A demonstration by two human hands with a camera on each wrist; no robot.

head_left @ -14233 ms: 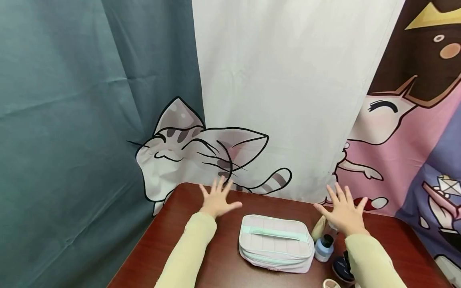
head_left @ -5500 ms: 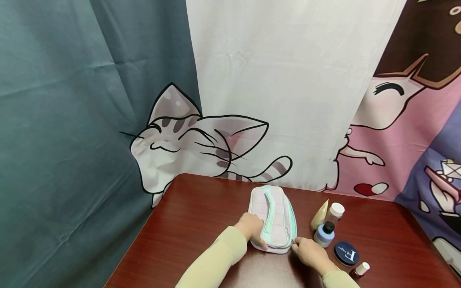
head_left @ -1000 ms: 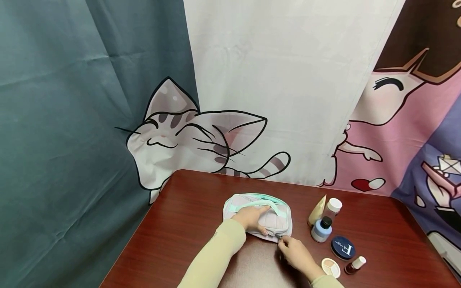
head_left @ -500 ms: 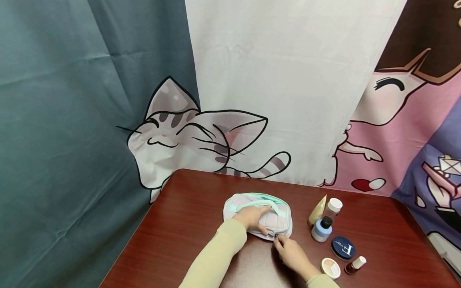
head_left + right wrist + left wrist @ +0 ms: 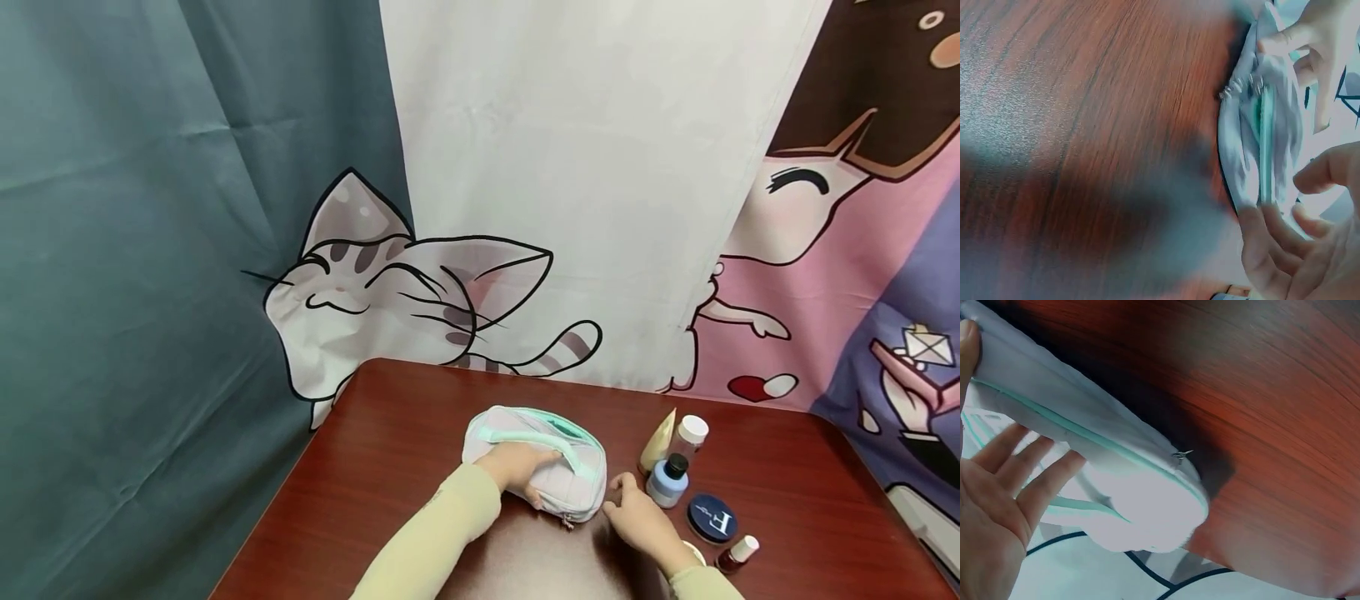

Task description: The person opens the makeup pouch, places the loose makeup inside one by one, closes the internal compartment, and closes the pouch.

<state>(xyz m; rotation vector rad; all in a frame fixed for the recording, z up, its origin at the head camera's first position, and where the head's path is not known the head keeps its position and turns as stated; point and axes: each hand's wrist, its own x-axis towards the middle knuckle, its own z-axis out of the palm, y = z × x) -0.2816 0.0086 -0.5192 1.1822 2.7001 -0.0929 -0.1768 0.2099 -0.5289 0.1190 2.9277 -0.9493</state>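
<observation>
One pouch, one tube, three bottles

A table is carrying a pouch; a tube, clear bottle, blue bottle, navy tin, pale disc and vial are sitting right of the pouch.

Before you hangs a printed fabric backdrop, dull teal on your left, off-white in the middle, then pink and violet-blue on your right. You face a smiling striped cat across the teal and white, and a brown-haired cartoon figure at the right. Below it, your reddish-brown wood-grained table has rounded far corners and catches a pale sheen near you.
</observation>
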